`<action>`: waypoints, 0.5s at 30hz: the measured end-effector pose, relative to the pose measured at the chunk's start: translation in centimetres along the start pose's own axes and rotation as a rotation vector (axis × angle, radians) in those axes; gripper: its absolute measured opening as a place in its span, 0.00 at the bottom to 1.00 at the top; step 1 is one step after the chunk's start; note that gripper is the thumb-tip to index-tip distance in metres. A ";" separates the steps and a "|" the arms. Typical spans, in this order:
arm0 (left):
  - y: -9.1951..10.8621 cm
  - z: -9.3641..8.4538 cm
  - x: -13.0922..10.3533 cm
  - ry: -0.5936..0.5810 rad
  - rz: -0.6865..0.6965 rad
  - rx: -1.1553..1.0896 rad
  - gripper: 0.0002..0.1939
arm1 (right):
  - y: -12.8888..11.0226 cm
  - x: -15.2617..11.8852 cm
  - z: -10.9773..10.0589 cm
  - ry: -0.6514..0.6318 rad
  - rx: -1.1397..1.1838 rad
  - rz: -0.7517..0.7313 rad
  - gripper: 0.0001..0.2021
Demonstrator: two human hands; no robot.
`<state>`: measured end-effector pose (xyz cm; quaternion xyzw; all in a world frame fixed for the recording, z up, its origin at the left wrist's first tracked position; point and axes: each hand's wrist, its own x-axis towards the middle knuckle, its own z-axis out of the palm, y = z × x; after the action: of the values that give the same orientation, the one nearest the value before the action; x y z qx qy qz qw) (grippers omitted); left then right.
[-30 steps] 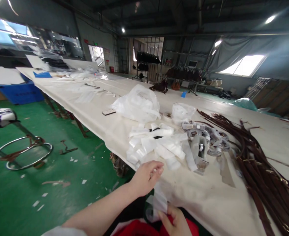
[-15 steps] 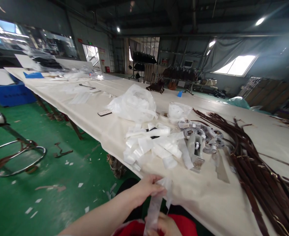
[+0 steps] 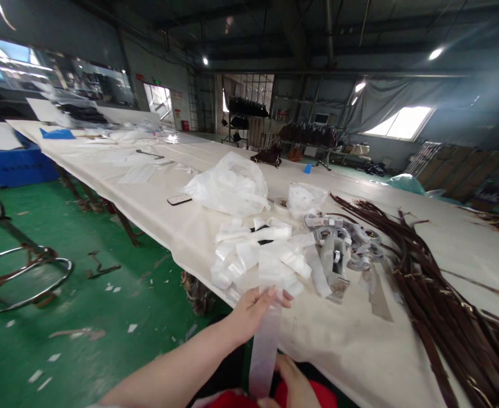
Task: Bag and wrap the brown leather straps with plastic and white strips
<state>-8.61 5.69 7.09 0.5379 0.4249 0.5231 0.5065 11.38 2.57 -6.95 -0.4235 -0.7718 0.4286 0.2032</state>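
Head view, looking down past the near edge of a long cloth-covered table (image 3: 359, 351).

Left hand (image 3: 255, 309) raised at the table edge, fingers closed on the upper part of a clear plastic sleeve (image 3: 267, 334), thumb and fingertips pinching it flat. Right hand (image 3: 291, 385) low at the bottom of the frame, close to the lap, curled at the sleeve's lower end; mostly cut off by the frame, so how tightly it closes cannot be told. Sleeve stretched upright between the two hands, just in front of the table edge and clear of the heap behind it, probably held taut that way to keep the thin film straight and open.

Directly beyond the left hand, a loose pile of similar clear sleeves (image 3: 257, 255) spread on the cloth within easy reach. Just to its right, a cluster of metal buckles (image 3: 342, 243), some of them in clear wrapping. Further right, a long bundle of brown leather straps (image 3: 427, 283) laid lengthwise along the table, reaching to the right edge of the frame. Behind the pile, a crumpled white plastic bag (image 3: 232, 184), a smaller clear bag (image 3: 304, 198), a roll of tape (image 3: 280, 204) between them, and a phone (image 3: 179, 199) lying flat to the left.

Below the table, green floor (image 3: 83, 300) scattered with white scraps; a stool with a round metal footring (image 3: 20, 277) at far left.
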 end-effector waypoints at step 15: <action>-1.2 1.6 -0.6 0.010 -0.042 0.136 0.18 | -2.9 0.2 -2.6 0.062 0.123 -0.187 0.15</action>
<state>-7.03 5.12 5.96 0.5595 0.4733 0.4848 0.4775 11.68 3.24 -3.11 -0.3495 -0.7735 0.4409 0.2917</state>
